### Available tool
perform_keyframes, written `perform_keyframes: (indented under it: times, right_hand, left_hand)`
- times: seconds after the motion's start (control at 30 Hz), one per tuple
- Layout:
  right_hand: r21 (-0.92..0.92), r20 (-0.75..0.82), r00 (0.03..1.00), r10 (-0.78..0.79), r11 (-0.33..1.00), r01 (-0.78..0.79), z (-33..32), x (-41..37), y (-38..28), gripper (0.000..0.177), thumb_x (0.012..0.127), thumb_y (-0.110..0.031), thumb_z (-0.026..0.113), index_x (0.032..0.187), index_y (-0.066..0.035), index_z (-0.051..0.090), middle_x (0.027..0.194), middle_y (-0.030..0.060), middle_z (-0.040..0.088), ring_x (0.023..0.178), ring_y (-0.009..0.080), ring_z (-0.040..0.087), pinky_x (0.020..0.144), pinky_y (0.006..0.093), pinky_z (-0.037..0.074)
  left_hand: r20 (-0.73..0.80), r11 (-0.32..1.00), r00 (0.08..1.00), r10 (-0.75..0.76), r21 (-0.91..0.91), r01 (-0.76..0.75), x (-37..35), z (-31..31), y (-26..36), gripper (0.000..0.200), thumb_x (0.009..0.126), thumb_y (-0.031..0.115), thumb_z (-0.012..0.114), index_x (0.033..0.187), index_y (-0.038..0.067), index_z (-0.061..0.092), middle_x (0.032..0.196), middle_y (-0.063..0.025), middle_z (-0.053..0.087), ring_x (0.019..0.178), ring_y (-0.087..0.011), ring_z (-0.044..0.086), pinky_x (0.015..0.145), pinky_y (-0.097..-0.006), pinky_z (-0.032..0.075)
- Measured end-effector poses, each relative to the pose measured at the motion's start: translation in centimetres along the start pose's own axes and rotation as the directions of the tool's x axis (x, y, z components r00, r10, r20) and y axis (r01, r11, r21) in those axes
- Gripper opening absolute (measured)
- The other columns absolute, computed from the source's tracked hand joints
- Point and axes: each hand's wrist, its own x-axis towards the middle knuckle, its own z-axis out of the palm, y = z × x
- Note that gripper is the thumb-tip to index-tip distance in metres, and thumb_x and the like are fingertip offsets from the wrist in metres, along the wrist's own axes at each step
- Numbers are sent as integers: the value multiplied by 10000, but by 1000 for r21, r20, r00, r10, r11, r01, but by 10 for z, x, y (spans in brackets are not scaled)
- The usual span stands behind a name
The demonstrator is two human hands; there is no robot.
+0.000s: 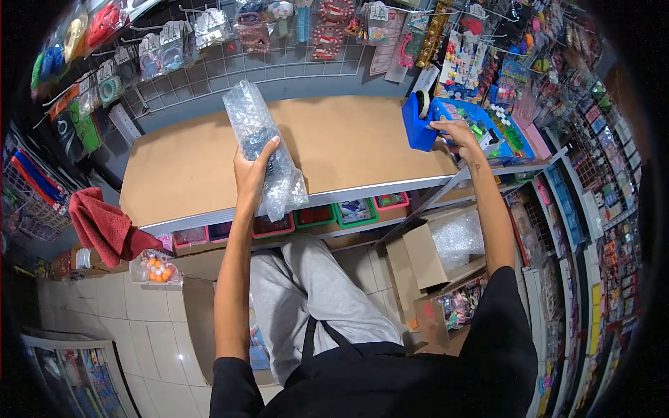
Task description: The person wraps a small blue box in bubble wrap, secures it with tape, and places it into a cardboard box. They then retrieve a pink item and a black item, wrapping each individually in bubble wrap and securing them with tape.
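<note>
My left hand [254, 169] is wrapped round a clear bubble-wrap package [259, 136] with something dark inside, held above the brown shelf top [355, 150]. The package slants from upper left to lower right, with its lower end near the shelf's front edge. At the right end of the shelf my right hand [456, 134] grips the near side of a small blue holder [418, 129]. A roll of tape sits in the holder. Just beyond my right hand is a blue tray [516, 132] with small colourful items.
Packaged accessories hang on a wire grid [279, 66] behind the shelf. A red cloth [104, 226] hangs at the left corner. Coloured baskets [355, 211] sit under the top. Cardboard boxes [411, 261] with bubble wrap stand below right. Packed racks line the right side.
</note>
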Motion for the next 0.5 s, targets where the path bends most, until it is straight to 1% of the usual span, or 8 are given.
perform_keyframes:
  times: [0.1, 0.2, 0.3, 0.4, 0.5]
  right_hand:
    - [173, 20, 1000, 5, 985, -8, 0, 9, 12, 390, 824, -441, 818, 1047, -121, 794, 1292, 27, 629, 1153, 191, 547, 814, 382, 457]
    - [134, 22, 1000, 10, 991, -13, -4, 11, 8, 380, 830, -424, 814, 1055, -118, 792, 1293, 44, 620, 1123, 192, 541, 827, 397, 458]
    - [39, -14, 1000, -18, 999, 19, -2, -7, 5, 386, 818, -419, 824, 1063, -122, 792, 1230, 49, 639, 1107, 183, 535, 862, 400, 444]
    - [5, -63, 997, 46, 999, -46, -1, 6, 23, 395, 803, -423, 833, 1071, -136, 793, 1169, 38, 654, 1117, 177, 536, 893, 397, 424]
    - [82, -49, 998, 25, 996, -20, 4, 0, 28, 402, 795, -427, 836, 1080, -148, 794, 1145, 33, 661, 1135, 159, 525, 909, 394, 407]
  left_hand:
    - [0, 1000, 1000, -10, 4, 10, 0, -1, 2, 442, 871, 297, 799, 1112, -37, 638, 970, -75, 671, 828, -149, 642, 754, -308, 532]
    - [9, 1000, 1000, -22, 4, 22, 2, -4, -1, 433, 868, 277, 808, 1122, -29, 636, 973, -66, 677, 835, -132, 639, 748, -299, 534]
    - [4, 999, 1000, -30, -17, 30, 2, -5, -4, 433, 863, 265, 816, 1128, -24, 633, 981, -62, 680, 837, -123, 639, 743, -293, 533]
    - [10, 998, 999, -37, -58, 38, 2, -3, -5, 438, 858, 263, 822, 1130, -22, 632, 985, -63, 680, 837, -124, 641, 742, -293, 533]
    - [12, 998, 1000, -27, -57, 28, 3, -4, -5, 444, 854, 262, 826, 1134, -21, 629, 985, -64, 679, 839, -127, 643, 743, -295, 534]
